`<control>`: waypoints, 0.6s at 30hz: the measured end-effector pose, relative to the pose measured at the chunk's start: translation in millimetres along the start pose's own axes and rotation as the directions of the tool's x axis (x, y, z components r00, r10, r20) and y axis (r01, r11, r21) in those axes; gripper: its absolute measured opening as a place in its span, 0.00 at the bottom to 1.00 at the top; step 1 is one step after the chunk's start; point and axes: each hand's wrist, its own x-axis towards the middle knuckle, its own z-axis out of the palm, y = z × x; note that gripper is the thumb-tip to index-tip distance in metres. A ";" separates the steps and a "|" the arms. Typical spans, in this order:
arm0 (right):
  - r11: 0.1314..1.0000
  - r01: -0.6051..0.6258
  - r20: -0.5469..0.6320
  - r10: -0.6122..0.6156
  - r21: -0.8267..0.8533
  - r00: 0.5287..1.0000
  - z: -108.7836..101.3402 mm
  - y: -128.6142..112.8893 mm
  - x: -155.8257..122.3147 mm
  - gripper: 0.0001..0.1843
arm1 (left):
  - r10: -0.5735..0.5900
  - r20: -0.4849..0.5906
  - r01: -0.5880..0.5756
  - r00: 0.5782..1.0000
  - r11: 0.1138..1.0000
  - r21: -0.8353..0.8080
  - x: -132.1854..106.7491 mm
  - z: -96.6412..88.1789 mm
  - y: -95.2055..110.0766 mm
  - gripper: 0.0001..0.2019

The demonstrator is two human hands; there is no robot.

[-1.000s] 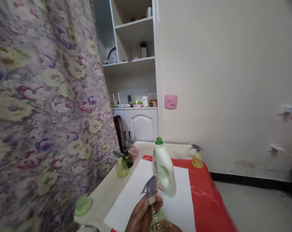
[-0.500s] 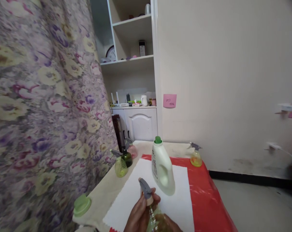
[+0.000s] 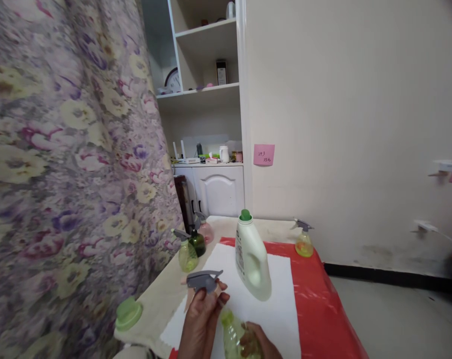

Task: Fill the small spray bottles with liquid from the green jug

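My left hand point(image 3: 200, 319) is closed round the grey trigger spray head point(image 3: 202, 280), which it holds lifted off and above a small clear yellow-green bottle point(image 3: 233, 339). My right hand point(image 3: 255, 342) grips that bottle from the right, at the bottom edge of the view. The bottle's neck shows bare beneath the spray head. Both hands hover over a white cloth point(image 3: 271, 299) lying on a red plastic sheet point(image 3: 316, 299). A white detergent jug with a green cap point(image 3: 251, 258) stands upright on the cloth just beyond my hands.
Three small spray bottles stand at the table's far left point(image 3: 188, 252), one more at the far right corner point(image 3: 304, 242). A green lid point(image 3: 128, 314) rests on the near left edge. A floral curtain point(image 3: 69, 174) hangs left; a white cupboard with shelves point(image 3: 214, 189) stands behind.
The spray head, seated on the bottle before, has come off: my left hand raised it and turned it sideways, leaving the bottle's neck bare.
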 end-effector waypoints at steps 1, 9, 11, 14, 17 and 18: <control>1.000 -0.005 -0.010 0.005 0.006 1.000 -1.3 1.4 2.4 0.43 | 0.026 0.012 -0.026 1.000 1.000 -0.006 0.6 0.5 5.4 0.17; 0.999 -0.044 -0.089 0.045 0.010 0.995 -6.7 9.1 10.7 0.41 | 0.189 0.010 -0.187 0.982 0.976 -0.111 19.8 1.4 41.9 0.16; 0.992 0.108 -0.088 -0.113 -0.065 0.990 -8.7 8.7 4.5 0.47 | 0.215 0.023 -0.211 0.976 0.971 -0.113 26.0 0.6 48.6 0.14; 0.916 0.329 -0.054 -0.349 -0.230 0.935 -11.8 6.8 -3.5 0.49 | 0.229 0.065 -0.224 0.971 0.972 -0.076 34.8 2.7 57.1 0.12; 0.856 0.407 -0.059 -0.446 -0.319 0.893 -15.3 6.4 -5.1 0.46 | 0.247 0.134 -0.254 0.960 0.966 0.037 45.7 8.2 63.4 0.14; 0.843 0.425 -0.061 -0.468 -0.330 0.882 -16.6 6.9 -4.6 0.45 | 0.256 0.160 -0.273 0.953 0.958 0.092 50.6 9.6 64.8 0.14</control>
